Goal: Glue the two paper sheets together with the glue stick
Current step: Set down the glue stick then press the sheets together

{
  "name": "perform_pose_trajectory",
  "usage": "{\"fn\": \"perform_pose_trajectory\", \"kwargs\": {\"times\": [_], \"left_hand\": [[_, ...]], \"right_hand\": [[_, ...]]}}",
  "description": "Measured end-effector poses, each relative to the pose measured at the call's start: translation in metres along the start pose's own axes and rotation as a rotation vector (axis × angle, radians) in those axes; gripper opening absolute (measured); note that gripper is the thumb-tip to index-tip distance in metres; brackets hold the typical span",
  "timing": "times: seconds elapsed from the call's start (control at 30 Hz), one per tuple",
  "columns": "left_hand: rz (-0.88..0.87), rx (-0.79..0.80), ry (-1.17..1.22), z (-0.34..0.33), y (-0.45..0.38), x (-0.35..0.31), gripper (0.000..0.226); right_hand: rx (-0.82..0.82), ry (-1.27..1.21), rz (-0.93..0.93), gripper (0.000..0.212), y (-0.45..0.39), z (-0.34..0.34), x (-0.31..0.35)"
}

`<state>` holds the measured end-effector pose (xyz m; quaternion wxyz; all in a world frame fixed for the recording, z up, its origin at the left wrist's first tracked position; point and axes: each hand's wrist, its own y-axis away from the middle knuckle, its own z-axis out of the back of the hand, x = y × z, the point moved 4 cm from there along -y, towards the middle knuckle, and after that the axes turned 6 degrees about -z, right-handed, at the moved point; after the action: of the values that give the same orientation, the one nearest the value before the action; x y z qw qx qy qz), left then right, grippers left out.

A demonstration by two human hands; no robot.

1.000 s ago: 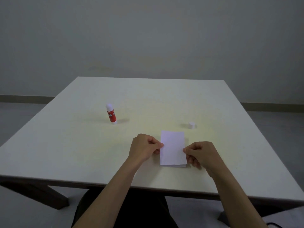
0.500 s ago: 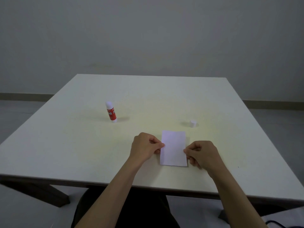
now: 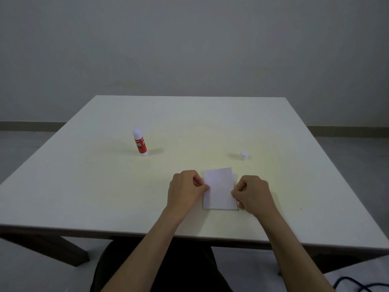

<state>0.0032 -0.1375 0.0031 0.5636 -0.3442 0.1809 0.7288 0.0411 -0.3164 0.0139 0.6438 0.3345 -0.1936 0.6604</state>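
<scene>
Two small white rectangular paper sheets [image 3: 219, 189] lie stacked near the middle of the near edge of the pale square tabletop [image 3: 94, 186], the upper sheet slightly askew so that a strip of the lower one shows past its right side at the far corner. The person's left hand [image 3: 185, 189] pinches the left edge of the stack, its grip closed on the paper between thumb and fingers. The right hand [image 3: 251, 193] does the same on the right edge, its grip also closed on the paper, with the other fingers curled under.

Farther back and toward the left edge of the tabletop, a red glue stick with a white tip [image 3: 139, 142] stands upright and uncapped, well apart from the sheets. Its small white cylindrical cap [image 3: 244, 155] stands toward the right side, near the far right corner of the sheets but not touching them. Both bare forearms reach in over the near edge.
</scene>
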Motion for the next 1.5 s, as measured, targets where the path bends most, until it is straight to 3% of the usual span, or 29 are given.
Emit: {"fn": "perform_pose_trajectory", "kwargs": {"times": [0.2,0.43,0.57,0.7,0.77,0.87,0.97,1.03,1.17,1.23,1.37,1.5], "left_hand": [[-0.314,0.017,-0.037,-0.006,0.003,0.0,0.014],[-0.477,0.299,-0.33,-0.012,-0.001,0.009,0.057],[-0.478,0.435,-0.362,-0.014,0.002,0.012,0.088],[-0.465,0.489,-0.382,-0.015,0.005,0.015,0.099],[-0.456,0.498,-0.393,-0.015,0.005,0.016,0.101],[-0.463,0.499,-0.439,-0.017,0.004,0.018,0.101],[-0.467,0.494,-0.454,-0.018,0.005,0.018,0.104],[-0.471,0.471,-0.442,-0.017,0.006,0.019,0.106],[-0.475,0.427,-0.424,-0.014,0.009,0.021,0.102],[-0.47,0.412,-0.411,-0.013,0.009,0.02,0.101],[-0.461,0.388,-0.398,-0.011,0.011,0.019,0.104],[-0.41,0.348,-0.425,-0.011,0.011,0.021,0.116]], "right_hand": [[-0.006,-0.016,0.004,0.004,0.001,-0.001,0.0],[0.027,-0.078,-0.013,0.005,0.0,-0.002,-0.003],[0.02,-0.106,0.002,0.008,0.0,-0.001,-0.004],[-0.006,-0.064,0.008,0.008,0.004,0.0,-0.002],[-0.115,0.027,0.108,0.011,0.015,0.001,0.001],[-0.283,0.215,0.441,0.019,0.046,-0.008,0.011],[-0.245,0.462,0.643,0.038,0.07,-0.024,0.013],[-0.208,0.486,0.61,0.055,0.071,-0.023,0.007],[-0.176,0.039,0.348,0.032,0.055,-0.007,-0.005],[-0.162,-0.116,0.191,0.033,0.041,-0.002,-0.009],[-0.189,-0.072,0.065,0.019,0.016,0.003,-0.002],[-0.164,-0.017,0.055,0.021,0.003,-0.002,0.007]]}}
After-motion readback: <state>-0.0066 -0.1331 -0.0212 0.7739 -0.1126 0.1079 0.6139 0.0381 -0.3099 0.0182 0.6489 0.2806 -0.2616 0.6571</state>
